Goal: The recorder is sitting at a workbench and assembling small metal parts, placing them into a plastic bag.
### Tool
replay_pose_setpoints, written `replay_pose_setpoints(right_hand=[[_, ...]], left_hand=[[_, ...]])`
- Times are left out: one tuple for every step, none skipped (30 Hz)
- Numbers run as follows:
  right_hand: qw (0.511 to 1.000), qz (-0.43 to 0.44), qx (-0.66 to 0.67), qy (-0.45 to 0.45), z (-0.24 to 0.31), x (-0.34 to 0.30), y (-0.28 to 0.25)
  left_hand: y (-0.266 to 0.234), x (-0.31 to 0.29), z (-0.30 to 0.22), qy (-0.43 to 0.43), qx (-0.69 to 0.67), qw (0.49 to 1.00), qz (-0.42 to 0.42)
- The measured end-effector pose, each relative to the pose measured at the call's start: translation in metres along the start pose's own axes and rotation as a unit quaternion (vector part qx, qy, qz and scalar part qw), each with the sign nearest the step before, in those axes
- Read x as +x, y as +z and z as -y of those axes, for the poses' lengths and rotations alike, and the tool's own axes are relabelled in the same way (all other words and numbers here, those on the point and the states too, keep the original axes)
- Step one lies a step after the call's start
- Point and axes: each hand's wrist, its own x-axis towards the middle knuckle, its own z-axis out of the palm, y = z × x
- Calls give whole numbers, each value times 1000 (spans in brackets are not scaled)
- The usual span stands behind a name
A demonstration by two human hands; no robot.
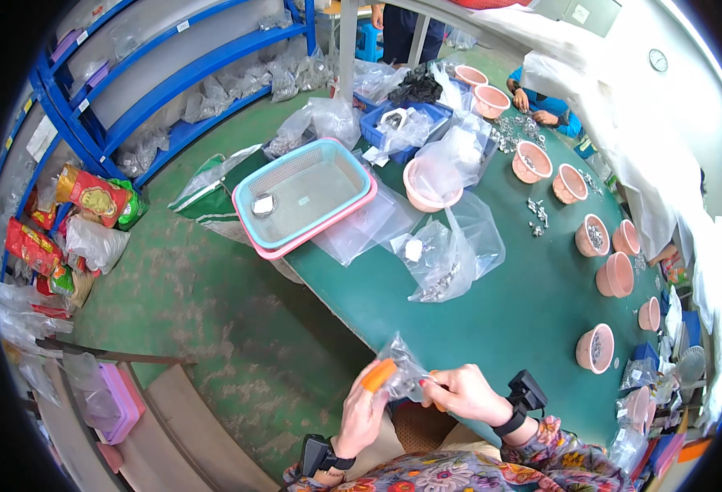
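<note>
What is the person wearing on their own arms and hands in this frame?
Both forearms are covered by sleeves of a bright floral fabric, patterned in red, blue, yellow and white. Each wrist carries a black strap with a small black boxy device: one on the left wrist, one on the right wrist. The left hand has an orange finger cot on a fingertip; the right hand is otherwise bare.

Single head-worn fisheye view, close above the hands, angled down over the green table (500, 328) edge
</note>
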Motion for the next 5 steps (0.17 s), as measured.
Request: replay_pose_setpoints(right_hand=[[1000, 7, 6, 3, -2, 9, 7], [1000, 8, 12, 16, -4, 16, 14], [999, 3, 16, 33, -4, 20, 19], [999, 11, 23, 39, -5, 24, 22], [998, 18, 24, 49, -7, 27, 25]], left_hand=[[-5, -1, 6, -9, 3, 1000, 1], [-11, -2, 13, -39, -2, 999, -21], [-16, -2, 19, -65, -11, 997, -38], [-24, -2, 28, -95, -37, 995, -17], [-28, 0, 34, -114, -52, 992, -2]])
